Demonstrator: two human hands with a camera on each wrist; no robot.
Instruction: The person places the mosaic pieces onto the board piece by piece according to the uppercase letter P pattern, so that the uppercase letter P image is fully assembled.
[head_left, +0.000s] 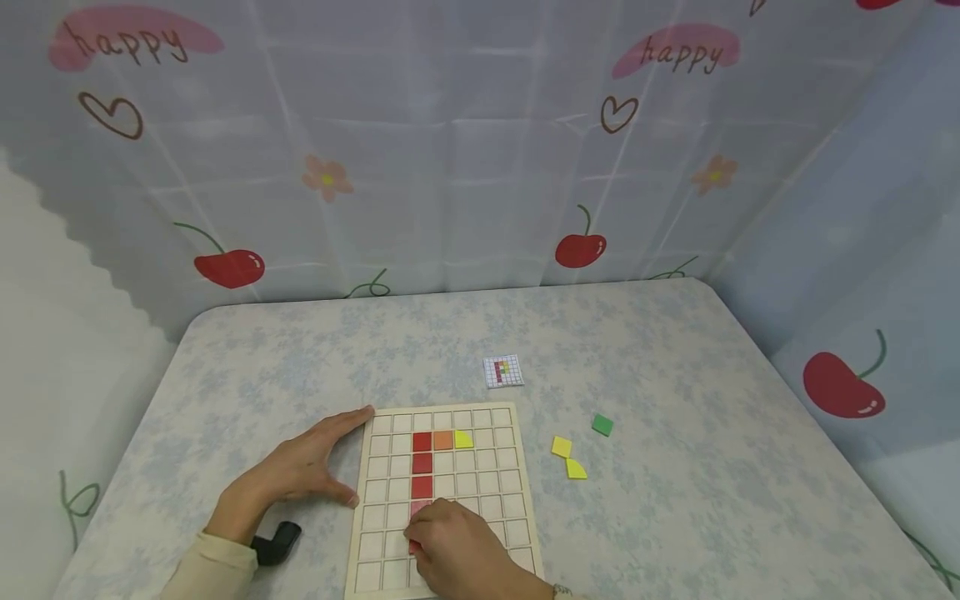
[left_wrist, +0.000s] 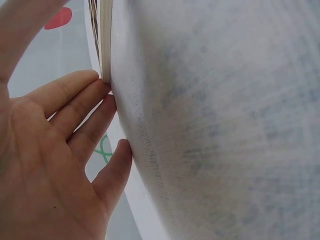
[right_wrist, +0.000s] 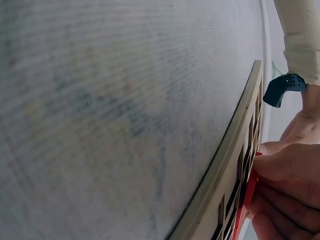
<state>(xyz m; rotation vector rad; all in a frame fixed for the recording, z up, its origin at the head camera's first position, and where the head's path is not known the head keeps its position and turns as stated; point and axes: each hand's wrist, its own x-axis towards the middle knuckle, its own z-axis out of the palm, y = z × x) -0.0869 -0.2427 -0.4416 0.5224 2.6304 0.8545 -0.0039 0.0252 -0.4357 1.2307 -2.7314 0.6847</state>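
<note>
A pale wooden grid board (head_left: 491, 460) lies on the table. My left hand (head_left: 296, 467) is at its left side, fingertips at the upper left corner and thumb lower down that edge. Over the lower middle of the board, my right hand (head_left: 461, 546) pinches a red square tile (right_wrist: 252, 185) at one of the cells. Three red tiles (head_left: 422, 463) run down one column, with a pinkish-red tile (head_left: 420, 506) below them, partly covered by the right hand. Beside the top red tile sit an orange square (head_left: 443, 440) and a yellow quarter-circle (head_left: 463, 439).
Right of the board lie a yellow square (head_left: 562, 447), another yellow quarter-circle (head_left: 576, 469) and a green square (head_left: 602, 425). A small card (head_left: 503, 372) with a coloured grid pattern lies behind the board. Printed curtains (head_left: 450, 167) hang behind the table.
</note>
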